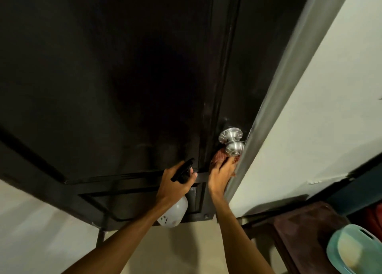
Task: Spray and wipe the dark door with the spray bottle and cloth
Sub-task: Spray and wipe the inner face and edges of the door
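The dark panelled door (124, 77) fills most of the view, with a silver round knob (233, 143) near its right edge. My left hand (175, 183) grips the black trigger head of a translucent white spray bottle (175, 213), whose body hangs below the hand. My right hand (221, 176) presses a reddish-brown cloth (219, 157) against the door just under the knob, beside the grey door frame (289, 77). Most of the cloth is hidden behind my right hand and the knob.
A white wall (320, 118) runs along the right of the frame. At the lower right stands a dark wooden piece of furniture (306, 230) with a teal basin (355, 251) on it. Pale floor (31, 232) shows below the door.
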A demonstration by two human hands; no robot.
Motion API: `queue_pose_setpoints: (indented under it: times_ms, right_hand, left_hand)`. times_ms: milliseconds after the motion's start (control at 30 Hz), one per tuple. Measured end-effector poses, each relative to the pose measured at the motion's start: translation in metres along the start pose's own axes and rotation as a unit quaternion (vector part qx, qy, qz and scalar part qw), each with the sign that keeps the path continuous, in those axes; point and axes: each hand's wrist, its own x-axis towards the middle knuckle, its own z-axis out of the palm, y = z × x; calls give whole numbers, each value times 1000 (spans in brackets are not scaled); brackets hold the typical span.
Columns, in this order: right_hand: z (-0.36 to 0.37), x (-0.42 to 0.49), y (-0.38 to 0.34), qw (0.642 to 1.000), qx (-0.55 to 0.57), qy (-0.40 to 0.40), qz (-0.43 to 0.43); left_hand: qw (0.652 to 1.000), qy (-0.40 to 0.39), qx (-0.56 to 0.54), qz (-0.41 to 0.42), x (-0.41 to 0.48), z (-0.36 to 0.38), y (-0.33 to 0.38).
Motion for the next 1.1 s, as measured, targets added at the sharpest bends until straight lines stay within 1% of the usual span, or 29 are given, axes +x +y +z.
queue_pose_setpoints:
  times_ms: [33,100,133,167,233,300,367,400,433,533,567,633,700,767,800,867,967,1033,1100]
  right_hand:
    - [1,1,11,999,-2,-25,35]
    - [-2,3,22,988,31,-55,138]
    - [-4,4,25,982,42,-65,170]
    - [-4,4,21,981,50,-70,172]
    - [-2,-1,8,990,67,-78,92]
    - [0,-7,0,991,66,-118,10]
    - [-4,-8,4,987,44,-153,-25]
    - [-8,-6,9,987,40,-150,-26]
    - [-13,-2,13,990,48,-129,-7]
    - [-33,21,7,992,84,-16,91]
    - [-39,29,2,992,77,6,100]
    - [-45,37,-6,998,53,15,42]
    - [-46,29,-6,999,3,-25,-29]
    - [-45,21,5,994,-37,-78,-59]
    - [-45,21,10,994,-45,-85,-61]
    - [-50,27,4,995,-36,-67,-67]
    - [-60,46,-16,994,-21,-16,-103]
    - [-64,63,-24,989,-66,1,-129]
    - [-66,67,-20,980,-133,-14,-146]
  left_hand:
    - [1000,-7,3,-1,1,4,2]
    - [1000,-23,4,2,4,13,4]
    - [1000,-24,3,7,5,16,4]
    - [1000,-24,5,12,7,20,5]
    - [1000,-26,2,16,8,23,6]
    - [1000,-29,-4,2,8,26,4]
    - [999,-30,-16,0,5,26,-1]
    - [999,-35,-19,-4,5,26,-2]
    - [999,-39,-16,-7,5,26,-3]
    - [999,-40,-8,3,9,28,4]
    - [999,-38,-7,4,10,30,6]
    - [999,-36,-12,2,12,33,10]
    - [999,-43,-20,-4,13,37,11]
    - [998,-53,-16,0,12,43,13]
    - [998,-58,-16,2,11,45,16]
    - [998,-55,-19,8,10,49,20]
    - [998,-56,-28,14,12,49,24]
    - [998,-55,-30,14,12,49,26]
    - [998,-52,-35,18,10,49,28]
